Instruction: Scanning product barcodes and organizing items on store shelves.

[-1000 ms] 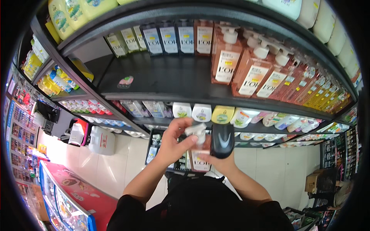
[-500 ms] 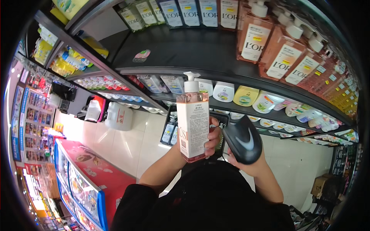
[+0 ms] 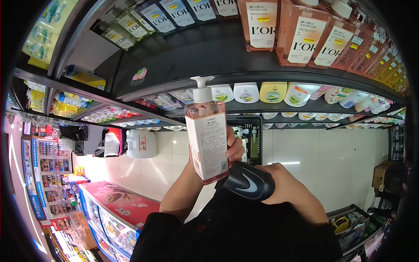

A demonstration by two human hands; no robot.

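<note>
My left hand (image 3: 234, 147) is wrapped round a pump bottle (image 3: 206, 142) of pink liquid with a white pump head. The bottle leans slightly, its pale label of small print facing me and a barcode at the lower right. In my right hand (image 3: 284, 182) is a black handheld barcode scanner (image 3: 249, 182) with a grey curved mark on top. Its front end points left and lies close to the bottle's lower right corner; whether they touch I cannot tell.
Ahead, a black shelf (image 3: 183, 56) carries blue, green and pink pump bottles (image 3: 301, 37). White and yellow bottles (image 3: 273, 92) fill the level below. A black basket (image 3: 257, 153) with bottles stands behind my left hand. A red-topped case (image 3: 113, 196) is at left, a white jug (image 3: 140, 144) beyond it.
My right hand has swung the scanner left and down, so it now points at the bottle's lower part. The bottle has shifted slightly left, and the view has turned.
</note>
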